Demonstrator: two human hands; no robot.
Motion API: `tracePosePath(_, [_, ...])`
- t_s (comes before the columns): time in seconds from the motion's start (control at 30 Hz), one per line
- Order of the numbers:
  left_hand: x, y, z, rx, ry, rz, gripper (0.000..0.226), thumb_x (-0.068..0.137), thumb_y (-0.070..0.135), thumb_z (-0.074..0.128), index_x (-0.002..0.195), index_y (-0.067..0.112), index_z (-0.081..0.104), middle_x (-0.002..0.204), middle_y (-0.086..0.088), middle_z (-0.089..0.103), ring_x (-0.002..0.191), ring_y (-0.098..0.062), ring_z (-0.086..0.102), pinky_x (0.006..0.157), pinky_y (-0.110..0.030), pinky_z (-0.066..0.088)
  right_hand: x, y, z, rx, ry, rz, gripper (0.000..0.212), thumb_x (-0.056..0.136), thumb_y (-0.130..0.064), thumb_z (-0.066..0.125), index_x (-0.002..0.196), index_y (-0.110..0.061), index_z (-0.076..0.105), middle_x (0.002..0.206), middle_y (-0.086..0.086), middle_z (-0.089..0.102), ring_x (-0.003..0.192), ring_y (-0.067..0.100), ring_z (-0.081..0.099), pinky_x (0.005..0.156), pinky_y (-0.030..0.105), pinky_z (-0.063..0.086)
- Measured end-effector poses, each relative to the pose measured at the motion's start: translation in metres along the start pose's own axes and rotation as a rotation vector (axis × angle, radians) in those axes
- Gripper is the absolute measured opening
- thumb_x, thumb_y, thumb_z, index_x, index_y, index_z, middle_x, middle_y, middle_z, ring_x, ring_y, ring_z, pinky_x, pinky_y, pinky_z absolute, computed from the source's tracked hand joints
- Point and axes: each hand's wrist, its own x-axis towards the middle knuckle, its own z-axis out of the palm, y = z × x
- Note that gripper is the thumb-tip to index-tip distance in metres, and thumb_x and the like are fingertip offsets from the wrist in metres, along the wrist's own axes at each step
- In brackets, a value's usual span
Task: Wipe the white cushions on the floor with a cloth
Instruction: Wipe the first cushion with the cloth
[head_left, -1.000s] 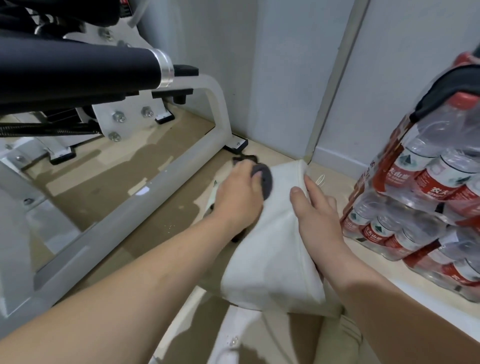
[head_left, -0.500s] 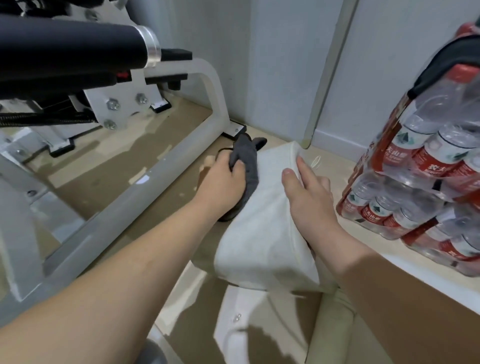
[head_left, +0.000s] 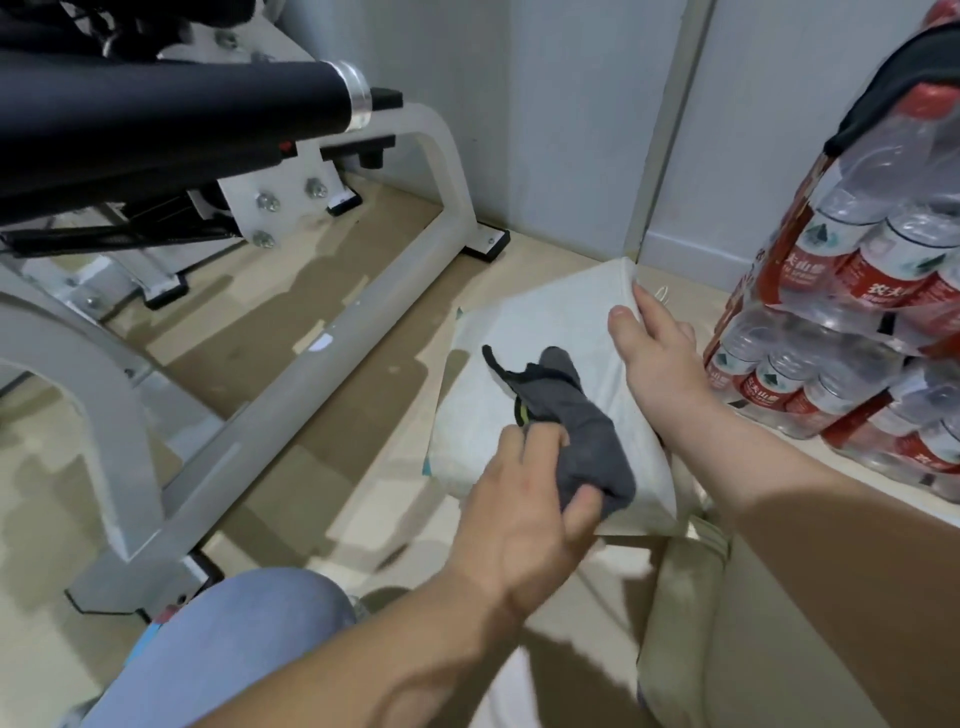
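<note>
one cloth (head_left: 587, 431) nearer, on one cushion (head_left: 545, 312)

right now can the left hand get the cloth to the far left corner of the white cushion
Probably yes. The left hand grips the grey cloth over the white cushion, whose top up to that corner lies bare. The right hand holds the far right edge, off that path.

Looks like a home room: exercise machine frame (head_left: 448, 176) on wood-look floor (head_left: 249, 332), stacked packs of bottled water (head_left: 852, 312) by plain wall (head_left: 545, 130).
</note>
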Motion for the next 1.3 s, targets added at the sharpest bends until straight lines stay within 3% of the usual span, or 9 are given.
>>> tracePosePath(0.07, [0.001, -0.029, -0.003, 0.024, 0.041, -0.071, 0.025, 0.091, 0.033, 0.056, 0.111, 0.025, 0.044, 0.11, -0.003, 0.049, 0.098, -0.028, 0.054, 0.079, -0.043, 0.047, 0.001, 0.0, -0.002, -0.004, -0.018, -0.005, 0.058, 0.102, -0.058, 0.047, 0.159, -0.049, 0.037, 0.159, 0.001, 0.036, 0.153, 0.026, 0.032, 0.125, 0.041, 0.022])
tracePosePath(0.27, [0.019, -0.073, -0.012, -0.17, 0.379, -0.87, 0.034, 0.105, 0.034, 0.046, 0.124, 0.006, 0.043, 0.124, -0.023, 0.059, 0.107, -0.042, 0.062, 0.088, -0.045, 0.052, 0.002, -0.005, 0.003, -0.056, -0.014, 0.011, 0.065, 0.095, -0.067, 0.042, 0.158, -0.052, 0.034, 0.16, 0.0, 0.035, 0.15, 0.026, 0.037, 0.125, 0.045, 0.025])
tracePosePath(0.37, [0.025, -0.051, -0.007, -0.23, 0.419, -0.446, 0.024, 0.1, 0.033, 0.051, 0.117, 0.017, 0.044, 0.115, -0.013, 0.059, 0.105, -0.035, 0.061, 0.087, -0.044, 0.051, 0.003, -0.006, 0.003, -0.097, -0.017, 0.01, 0.063, 0.098, -0.064, 0.04, 0.16, -0.051, 0.032, 0.16, 0.005, 0.036, 0.149, 0.03, 0.037, 0.125, 0.045, 0.025])
tracePosePath(0.53, [0.033, -0.032, -0.003, 0.215, 0.092, 0.124, 0.04, 0.087, 0.048, 0.042, 0.122, 0.03, 0.043, 0.111, 0.001, 0.048, 0.097, -0.024, 0.054, 0.071, -0.039, 0.049, 0.0, -0.002, -0.001, -0.103, -0.017, 0.0, 0.062, 0.099, -0.064, 0.04, 0.159, -0.054, 0.031, 0.161, 0.004, 0.035, 0.151, 0.028, 0.034, 0.123, 0.043, 0.025])
tracePosePath(0.6, [0.046, -0.05, -0.014, 0.301, 0.072, 0.085, 0.036, 0.092, 0.045, 0.045, 0.124, 0.028, 0.042, 0.116, -0.004, 0.05, 0.097, -0.03, 0.058, 0.069, -0.039, 0.048, 0.0, -0.002, -0.004, -0.106, -0.037, 0.016, 0.06, 0.101, -0.063, 0.041, 0.16, -0.054, 0.029, 0.162, 0.003, 0.033, 0.152, 0.028, 0.032, 0.125, 0.044, 0.023])
tracePosePath(0.77, [0.096, -0.097, -0.049, 0.218, 0.13, -0.593, 0.03, 0.104, 0.044, 0.043, 0.112, 0.016, 0.044, 0.111, -0.017, 0.063, 0.089, -0.034, 0.061, 0.079, -0.04, 0.047, -0.004, -0.008, -0.006, -0.047, -0.094, 0.013, 0.06, 0.104, -0.059, 0.039, 0.161, -0.055, 0.024, 0.165, 0.001, 0.026, 0.156, 0.027, 0.022, 0.128, 0.047, 0.017])
tracePosePath(1.07, [0.152, 0.004, -0.005, 0.132, 0.055, 0.125, 0.021, 0.101, 0.034, 0.05, 0.118, 0.022, 0.051, 0.117, -0.007, 0.054, 0.1, -0.032, 0.057, 0.084, -0.045, 0.049, -0.001, -0.002, -0.004, -0.195, -0.089, -0.047, 0.063, 0.101, -0.053, 0.018, 0.163, -0.043, 0.028, 0.157, 0.01, 0.033, 0.148, 0.033, 0.029, 0.119, 0.046, 0.025])
tracePosePath(1.17, [0.159, -0.015, -0.001, 0.237, 0.088, 0.079, 0.024, 0.101, 0.035, 0.05, 0.121, 0.021, 0.05, 0.119, -0.009, 0.053, 0.097, -0.034, 0.058, 0.08, -0.044, 0.049, 0.001, -0.004, -0.008, -0.158, -0.092, -0.019, 0.061, 0.102, -0.059, 0.024, 0.162, -0.048, 0.028, 0.161, 0.009, 0.031, 0.152, 0.03, 0.025, 0.123, 0.044, 0.021])
tracePosePath(1.3, [0.168, -0.069, -0.021, 0.302, 0.135, -0.45, 0.026, 0.107, 0.036, 0.041, 0.118, 0.013, 0.042, 0.121, -0.019, 0.054, 0.093, -0.033, 0.057, 0.08, -0.035, 0.04, -0.004, -0.006, -0.007, -0.154, -0.121, -0.012, 0.059, 0.107, -0.056, 0.03, 0.164, -0.05, 0.017, 0.168, -0.001, 0.022, 0.157, 0.026, 0.018, 0.125, 0.042, 0.015])
